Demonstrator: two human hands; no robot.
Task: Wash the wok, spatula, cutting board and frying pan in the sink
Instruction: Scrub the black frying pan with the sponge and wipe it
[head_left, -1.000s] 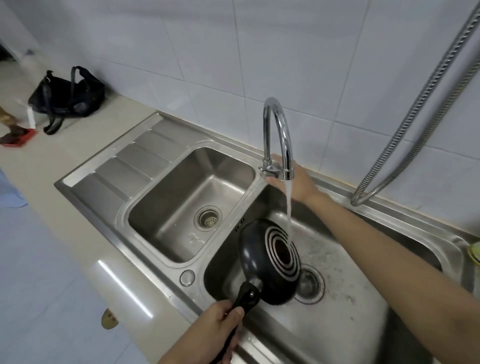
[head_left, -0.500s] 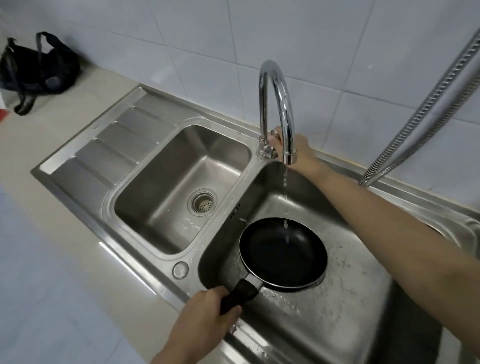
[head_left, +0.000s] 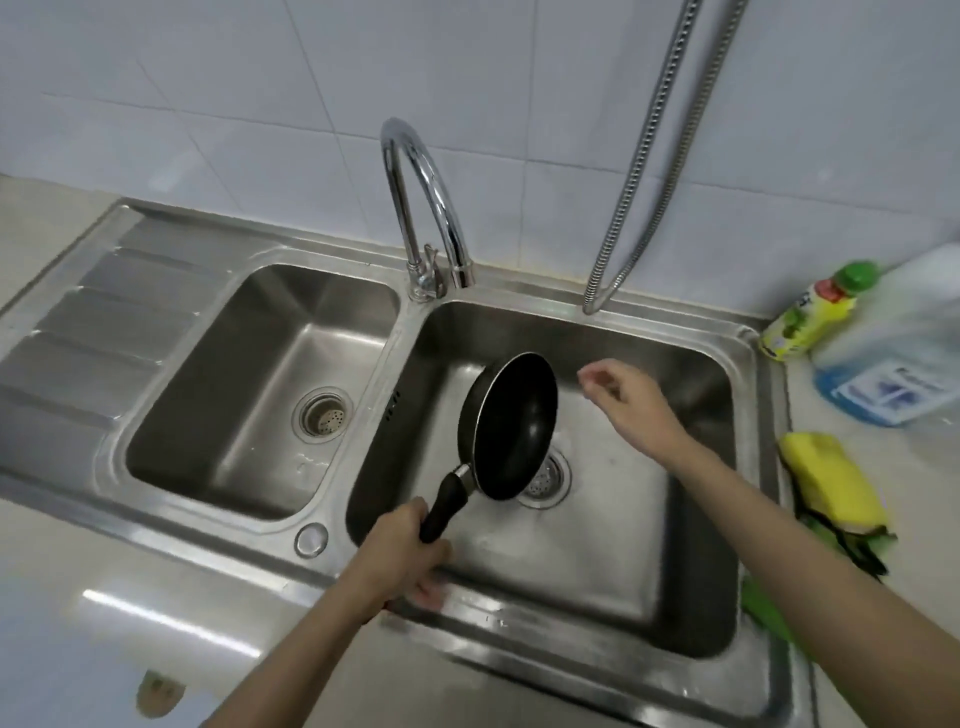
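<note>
White wall tiles backed a steel double sink set in a pale counter, with a ribbed draining board at its left end. One curved chrome tap stood on the divider between the basins; no water showed at its spout. Two metal hoses hung down the wall to the sink's back rim. Left basin: bare, drain strainer at centre. Right basin: one black frying pan, held above the drain and tilted steeply, its inside facing right. Left hand: fist wrapped tight round the pan's black handle. Right hand: over the right basin, just beside the pan's rim, fingers loosely curled, holding nothing. Counter, right of sink: yellow bottle with green cap, a blurred clear bottle of blue liquid, a yellow sponge, and something green, not identifiable.
</note>
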